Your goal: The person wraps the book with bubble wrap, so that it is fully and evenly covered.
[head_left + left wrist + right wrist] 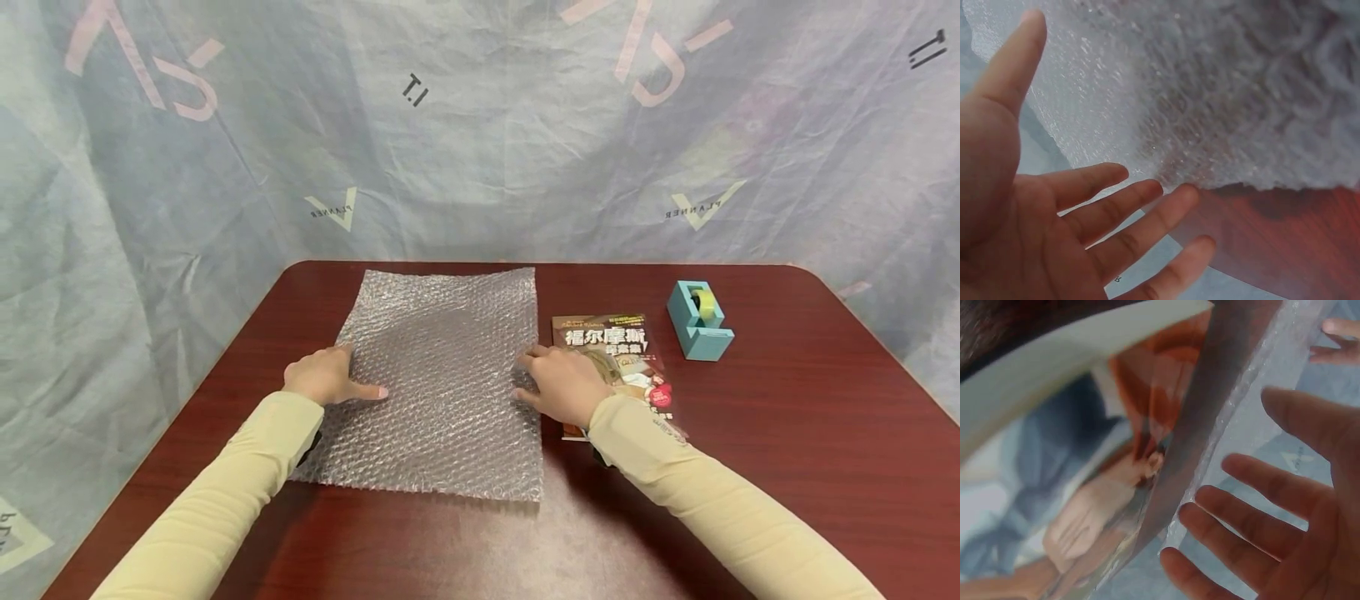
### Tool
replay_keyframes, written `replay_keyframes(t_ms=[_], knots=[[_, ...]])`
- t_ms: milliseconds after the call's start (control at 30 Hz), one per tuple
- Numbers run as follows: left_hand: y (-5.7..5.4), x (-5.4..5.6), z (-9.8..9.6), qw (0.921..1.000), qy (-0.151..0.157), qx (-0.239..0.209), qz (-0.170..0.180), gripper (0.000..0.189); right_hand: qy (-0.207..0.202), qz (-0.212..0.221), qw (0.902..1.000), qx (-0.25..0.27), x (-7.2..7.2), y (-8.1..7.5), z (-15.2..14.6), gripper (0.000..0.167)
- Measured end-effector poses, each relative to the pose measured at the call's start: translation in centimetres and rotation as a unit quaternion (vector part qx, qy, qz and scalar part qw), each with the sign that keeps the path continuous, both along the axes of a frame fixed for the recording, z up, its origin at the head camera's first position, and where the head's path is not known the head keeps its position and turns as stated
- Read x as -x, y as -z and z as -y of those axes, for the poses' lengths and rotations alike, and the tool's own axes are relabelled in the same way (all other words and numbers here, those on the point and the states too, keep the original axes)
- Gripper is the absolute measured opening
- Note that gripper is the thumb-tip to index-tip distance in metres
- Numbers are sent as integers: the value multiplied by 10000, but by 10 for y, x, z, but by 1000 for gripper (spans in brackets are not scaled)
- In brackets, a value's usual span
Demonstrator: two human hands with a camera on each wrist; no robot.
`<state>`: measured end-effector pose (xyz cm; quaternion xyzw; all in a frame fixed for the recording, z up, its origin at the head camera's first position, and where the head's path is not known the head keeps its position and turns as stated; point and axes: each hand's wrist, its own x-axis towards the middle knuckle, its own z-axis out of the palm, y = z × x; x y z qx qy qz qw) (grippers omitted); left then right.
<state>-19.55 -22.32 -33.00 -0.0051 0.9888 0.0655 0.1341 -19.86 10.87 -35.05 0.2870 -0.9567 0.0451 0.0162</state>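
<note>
A sheet of clear bubble wrap [442, 383] lies spread on the dark red table. At its left edge is my left hand [326, 377], thumb pointing inward over the sheet. The left wrist view shows that hand [1066, 231] with fingers extended and spread, fingertips right at the wrap's border. My right hand [562, 383] is at the opposite edge, its straight fingers [1247, 519] overlapping the sheet's side in the right wrist view. Under the right hand and wrist lies a paperback book [600, 333] with an illustrated brown cover, partly hidden by them.
A light blue tape dispenser [701, 321] with a yellowish roll stands on the right, beyond the book. The table [810, 400] has rounded far corners. Behind it hangs a grey printed cloth [480, 142], which also runs along the left side.
</note>
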Motion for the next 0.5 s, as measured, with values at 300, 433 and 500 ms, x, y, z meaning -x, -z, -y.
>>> replay_keyframes(t_ms=[300, 433, 500], knots=[[0, 2, 3, 9998, 155, 44, 140, 102, 134, 266, 9991, -313, -2, 6, 4, 51], [0, 5, 2, 9997, 144, 21, 210, 99, 169, 296, 9990, -293, -3, 6, 4, 51], [0, 7, 1, 9996, 129, 41, 245, 97, 205, 305, 9989, -278, -4, 6, 5, 50]])
